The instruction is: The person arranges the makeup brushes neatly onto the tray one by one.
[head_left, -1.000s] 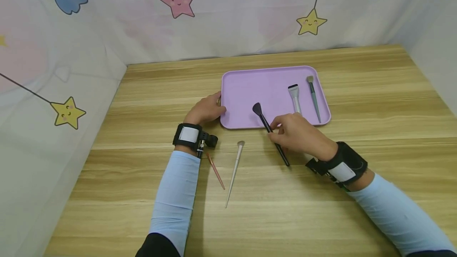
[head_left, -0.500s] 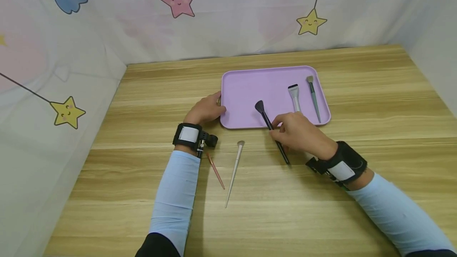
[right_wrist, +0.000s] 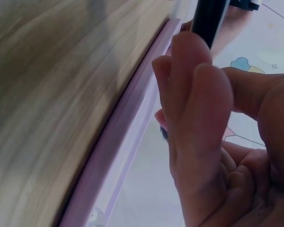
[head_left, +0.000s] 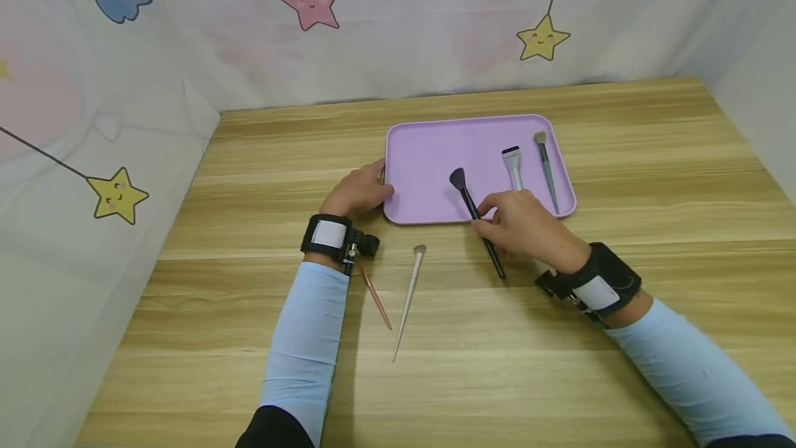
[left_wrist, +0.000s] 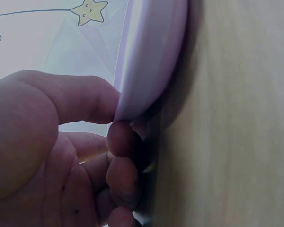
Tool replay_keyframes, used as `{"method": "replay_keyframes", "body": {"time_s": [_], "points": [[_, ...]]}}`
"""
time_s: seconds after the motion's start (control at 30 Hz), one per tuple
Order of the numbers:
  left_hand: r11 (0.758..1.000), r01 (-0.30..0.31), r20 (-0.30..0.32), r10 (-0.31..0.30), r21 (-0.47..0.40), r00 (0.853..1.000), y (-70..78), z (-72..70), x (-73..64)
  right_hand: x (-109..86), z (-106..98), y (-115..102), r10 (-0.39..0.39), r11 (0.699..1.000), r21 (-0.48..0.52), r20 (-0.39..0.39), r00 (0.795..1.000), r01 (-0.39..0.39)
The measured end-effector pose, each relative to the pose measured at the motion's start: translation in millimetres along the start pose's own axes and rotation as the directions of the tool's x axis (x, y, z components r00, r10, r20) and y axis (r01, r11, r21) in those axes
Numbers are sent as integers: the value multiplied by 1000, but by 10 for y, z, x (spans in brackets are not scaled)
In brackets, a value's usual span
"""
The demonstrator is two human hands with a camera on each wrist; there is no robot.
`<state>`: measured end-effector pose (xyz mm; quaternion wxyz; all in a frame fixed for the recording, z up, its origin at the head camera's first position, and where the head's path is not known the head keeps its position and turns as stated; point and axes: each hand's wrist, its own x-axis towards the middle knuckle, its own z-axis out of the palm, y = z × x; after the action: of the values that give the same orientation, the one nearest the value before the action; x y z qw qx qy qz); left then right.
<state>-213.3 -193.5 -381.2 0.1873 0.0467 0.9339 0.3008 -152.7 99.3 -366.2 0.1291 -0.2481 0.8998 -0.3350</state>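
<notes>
My right hand (head_left: 521, 225) pinches a black makeup brush (head_left: 468, 200) by its handle. The brush's dark head tilts up and left over the purple tray (head_left: 435, 151), while the handle's end sticks out past the tray's front edge. With thumb and fingers, my left hand (head_left: 361, 190) grips the tray's left rim; in the left wrist view the thumb (left_wrist: 92, 99) lies on top and curled fingers sit beneath. Inside the tray's right part lie a white flat brush (head_left: 513, 164), its handle partly hidden by my right hand, and a green-handled brush (head_left: 546, 171).
On the wooden table (head_left: 249, 337), in front of the tray, lie a thin pink brush (head_left: 376, 300) and a long white brush (head_left: 409, 303). The pink one's upper end is close to the left wrist camera (head_left: 367, 245). A printed curtain (head_left: 385, 54) hangs behind the table.
My right hand has carried the black brush slightly away from me and to the right, so its head sits further over the tray. My left hand has stayed on the rim.
</notes>
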Motion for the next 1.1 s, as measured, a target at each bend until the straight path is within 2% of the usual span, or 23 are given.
{"method": "replay_keyframes", "body": {"time_s": [1.1], "points": [[1000, -12, 7, 12, 16, 1000, 4, -12, 0, 35, -50, 46, 26, 1000, 9, -46, 999, -26]]}}
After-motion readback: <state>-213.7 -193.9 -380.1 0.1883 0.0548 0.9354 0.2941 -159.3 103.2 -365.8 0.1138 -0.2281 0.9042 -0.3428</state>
